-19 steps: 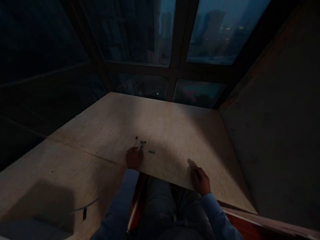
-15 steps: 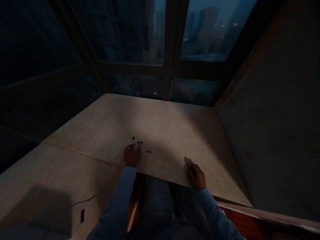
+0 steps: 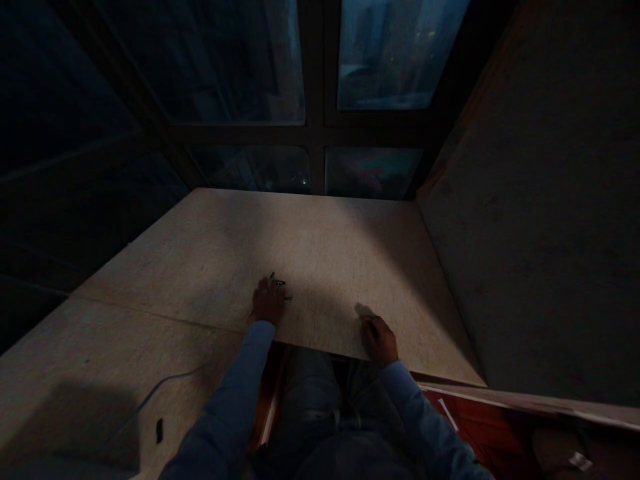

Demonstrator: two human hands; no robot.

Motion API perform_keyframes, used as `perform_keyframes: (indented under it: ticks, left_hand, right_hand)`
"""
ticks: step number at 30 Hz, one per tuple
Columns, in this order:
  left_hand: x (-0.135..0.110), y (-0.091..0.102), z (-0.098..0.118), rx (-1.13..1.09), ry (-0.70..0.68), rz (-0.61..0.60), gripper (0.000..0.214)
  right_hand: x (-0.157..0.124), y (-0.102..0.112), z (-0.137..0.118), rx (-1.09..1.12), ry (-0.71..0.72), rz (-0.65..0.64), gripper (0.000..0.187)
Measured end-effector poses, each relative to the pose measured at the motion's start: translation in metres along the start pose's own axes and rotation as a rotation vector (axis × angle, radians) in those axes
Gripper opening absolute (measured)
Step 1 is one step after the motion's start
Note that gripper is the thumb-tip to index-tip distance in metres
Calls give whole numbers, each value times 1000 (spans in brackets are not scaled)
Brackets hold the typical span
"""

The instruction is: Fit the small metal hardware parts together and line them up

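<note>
My left hand [image 3: 269, 303] lies palm down over a few small items near the table's front edge, its fingers apart. Just past the fingertips shows a T-shaped piece like a razor [image 3: 281, 283], its handle largely covered. A thin stick-like item with a dark end [image 3: 271, 274] pokes out beyond the fingers. By the thumb side is a small narrow bar [image 3: 289, 298], partly hidden. My right hand [image 3: 380, 340] rests near the front edge further right, fingers curled together; whether anything is in them is too dark to tell.
The pale tabletop [image 3: 320, 247] has a seam at left. A small black object [image 3: 159, 431] and a thin cable [image 3: 170, 379] lie at lower left. Dark windows [image 3: 315, 133] stand behind, a wall [image 3: 530, 220] at right. Below right is a red surface [image 3: 470, 427].
My left hand has moved forward over the small items, covering more of them. My right hand keeps its curled shape. The whole view has shifted slightly.
</note>
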State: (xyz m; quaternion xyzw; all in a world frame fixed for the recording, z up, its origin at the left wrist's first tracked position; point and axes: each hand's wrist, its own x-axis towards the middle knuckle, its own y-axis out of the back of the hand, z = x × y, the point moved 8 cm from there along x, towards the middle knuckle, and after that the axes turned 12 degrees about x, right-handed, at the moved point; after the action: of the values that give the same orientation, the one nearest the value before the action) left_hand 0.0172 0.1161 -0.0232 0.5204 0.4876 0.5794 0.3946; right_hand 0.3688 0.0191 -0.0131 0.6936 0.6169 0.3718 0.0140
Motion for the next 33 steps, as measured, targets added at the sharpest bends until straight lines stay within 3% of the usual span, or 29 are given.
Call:
perform_keyframes:
  ticks: [9, 13, 17, 20, 24, 33]
  left_hand:
    - [-9, 9, 62, 31, 149, -74, 44]
    - [-15, 11, 113, -32, 39, -183, 42]
    - [-13, 12, 151, -168, 12, -162, 41]
    - [-7, 7, 167, -234, -78, -143, 44]
    - [0, -1, 157, -237, -146, -144, 47]
    - [6, 4, 87, 14, -238, -123, 51]
  right_hand:
    - [0, 1, -2, 24, 23, 2, 16]
    - [0, 1, -2, 33, 14, 6, 15]
    - [0, 0, -1, 43, 23, 11, 16]
    - [1, 1, -1, 51, 26, 19, 16]
    - [2, 3, -4, 38, 33, 27, 16]
    - [1, 2, -4, 19, 35, 10, 16]
